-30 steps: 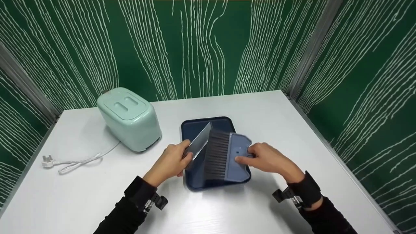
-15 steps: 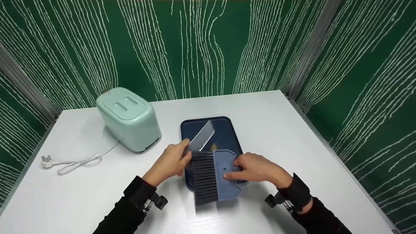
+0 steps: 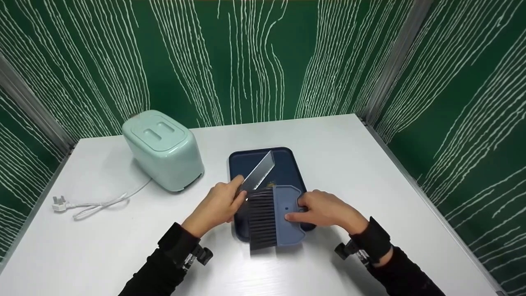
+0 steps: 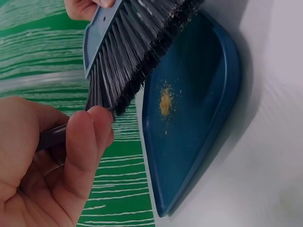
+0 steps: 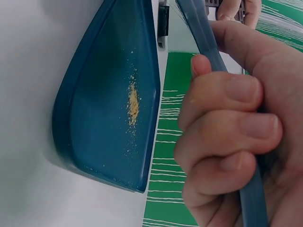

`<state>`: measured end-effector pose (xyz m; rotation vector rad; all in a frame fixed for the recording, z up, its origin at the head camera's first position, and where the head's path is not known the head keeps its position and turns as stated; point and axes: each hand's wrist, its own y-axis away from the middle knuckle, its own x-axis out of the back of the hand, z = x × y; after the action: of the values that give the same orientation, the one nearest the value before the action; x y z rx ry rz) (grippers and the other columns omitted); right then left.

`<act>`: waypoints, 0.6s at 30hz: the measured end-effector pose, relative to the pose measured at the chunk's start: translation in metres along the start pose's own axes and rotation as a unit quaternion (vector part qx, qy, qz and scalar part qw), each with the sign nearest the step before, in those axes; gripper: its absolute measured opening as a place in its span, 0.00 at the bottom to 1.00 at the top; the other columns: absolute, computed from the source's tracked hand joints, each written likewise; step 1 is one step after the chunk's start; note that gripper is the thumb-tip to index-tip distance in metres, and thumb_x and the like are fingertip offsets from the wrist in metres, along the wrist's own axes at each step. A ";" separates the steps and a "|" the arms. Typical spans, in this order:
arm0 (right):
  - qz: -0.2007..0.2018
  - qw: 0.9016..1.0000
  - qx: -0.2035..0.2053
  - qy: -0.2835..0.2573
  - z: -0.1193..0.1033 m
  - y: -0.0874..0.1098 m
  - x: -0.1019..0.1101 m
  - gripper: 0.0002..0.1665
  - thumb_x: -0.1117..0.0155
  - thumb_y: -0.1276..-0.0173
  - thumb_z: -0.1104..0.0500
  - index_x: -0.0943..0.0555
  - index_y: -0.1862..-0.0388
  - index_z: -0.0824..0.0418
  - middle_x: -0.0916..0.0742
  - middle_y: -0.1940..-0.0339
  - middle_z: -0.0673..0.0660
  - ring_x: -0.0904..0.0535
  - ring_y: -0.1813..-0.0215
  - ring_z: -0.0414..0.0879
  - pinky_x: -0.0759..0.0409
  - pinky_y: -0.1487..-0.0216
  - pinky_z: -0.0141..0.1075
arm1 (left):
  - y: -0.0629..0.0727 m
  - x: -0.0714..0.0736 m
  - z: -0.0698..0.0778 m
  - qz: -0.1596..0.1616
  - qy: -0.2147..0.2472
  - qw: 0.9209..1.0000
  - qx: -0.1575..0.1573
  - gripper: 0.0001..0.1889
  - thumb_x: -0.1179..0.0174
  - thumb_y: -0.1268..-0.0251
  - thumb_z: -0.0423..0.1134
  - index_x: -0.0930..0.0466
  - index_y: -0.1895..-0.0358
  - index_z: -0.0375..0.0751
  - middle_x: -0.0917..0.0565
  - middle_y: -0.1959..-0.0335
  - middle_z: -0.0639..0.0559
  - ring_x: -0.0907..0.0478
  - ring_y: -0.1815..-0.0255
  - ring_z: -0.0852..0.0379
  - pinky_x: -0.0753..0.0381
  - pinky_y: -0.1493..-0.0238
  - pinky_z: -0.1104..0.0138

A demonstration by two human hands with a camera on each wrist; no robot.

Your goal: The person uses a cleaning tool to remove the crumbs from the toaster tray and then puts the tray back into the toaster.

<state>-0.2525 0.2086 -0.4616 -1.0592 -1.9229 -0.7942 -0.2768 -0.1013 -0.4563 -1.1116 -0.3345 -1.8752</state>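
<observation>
My left hand [image 3: 224, 201] pinches the near end of a slim metal crumb tray [image 3: 259, 170], tilted on edge over a navy tray [image 3: 285, 172]. My right hand [image 3: 326, 209] grips the handle of a blue-grey hand brush [image 3: 287, 226], its fingers curled round it in the right wrist view. The brush's dark bristles point left, toward my left hand, and overlap the near half of the navy tray. Yellowish crumbs [image 5: 133, 104] lie in a small pile on the navy tray, with finer specks scattered around. Bits of crumb cling to the bristle tips [image 4: 168, 35].
A mint-green toaster [image 3: 164, 152] stands at the back left of the white table [image 3: 349, 164]. Its white cord and plug [image 3: 61, 204] lie on the table to the left. Green walls with white lines [image 3: 254, 61] enclose the back and sides.
The brush has come down from against the crumb tray toward the table's near side, then back up slightly. The crumb pile has come into sight. My left hand has barely moved.
</observation>
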 end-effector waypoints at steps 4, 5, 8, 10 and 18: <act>0.007 1.000 -0.011 -0.002 0.002 0.000 0.001 0.34 0.31 0.29 0.32 0.34 0.84 0.47 0.32 0.84 0.41 0.36 0.80 0.37 0.42 0.77 0.30 | 0.000 -0.003 0.002 0.028 -0.058 0.997 -0.030 0.06 0.45 0.17 0.35 0.31 0.57 0.40 0.26 0.85 0.56 0.27 0.87 0.63 0.27 0.79 0.68; 0.010 1.000 -0.015 -0.002 0.003 -0.001 0.001 0.34 0.31 0.29 0.32 0.35 0.84 0.47 0.32 0.84 0.41 0.36 0.80 0.37 0.42 0.77 0.31 | 0.000 -0.003 0.003 0.035 -0.071 0.996 -0.037 0.06 0.44 0.18 0.35 0.31 0.57 0.40 0.28 0.84 0.56 0.28 0.86 0.62 0.28 0.79 0.67; 0.018 1.000 -0.025 -0.003 0.005 -0.002 0.002 0.34 0.31 0.29 0.34 0.36 0.85 0.47 0.33 0.84 0.41 0.36 0.80 0.38 0.43 0.77 0.31 | 0.001 -0.004 0.004 0.051 -0.102 0.992 -0.053 0.07 0.42 0.20 0.34 0.31 0.57 0.40 0.32 0.83 0.56 0.31 0.81 0.57 0.33 0.79 0.64; 0.025 0.999 -0.033 -0.002 0.007 -0.002 0.003 0.34 0.30 0.29 0.34 0.36 0.85 0.47 0.34 0.84 0.41 0.37 0.80 0.38 0.43 0.77 0.31 | 0.001 -0.005 0.005 0.056 -0.112 0.991 -0.058 0.07 0.41 0.20 0.33 0.31 0.57 0.40 0.32 0.83 0.55 0.32 0.82 0.57 0.34 0.80 0.64; 0.043 0.997 -0.057 -0.011 0.017 -0.005 0.006 0.34 0.30 0.28 0.35 0.36 0.84 0.48 0.35 0.84 0.42 0.38 0.79 0.39 0.44 0.76 0.31 | 0.004 -0.006 0.003 0.075 -0.147 0.983 -0.082 0.06 0.39 0.22 0.32 0.29 0.54 0.40 0.23 0.84 0.50 0.30 0.84 0.58 0.36 0.83 0.66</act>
<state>-0.2647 0.2222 -0.4656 -1.2156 -1.8557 -0.8558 -0.2707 -0.0980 -0.4599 -1.4897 -0.2561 -1.6285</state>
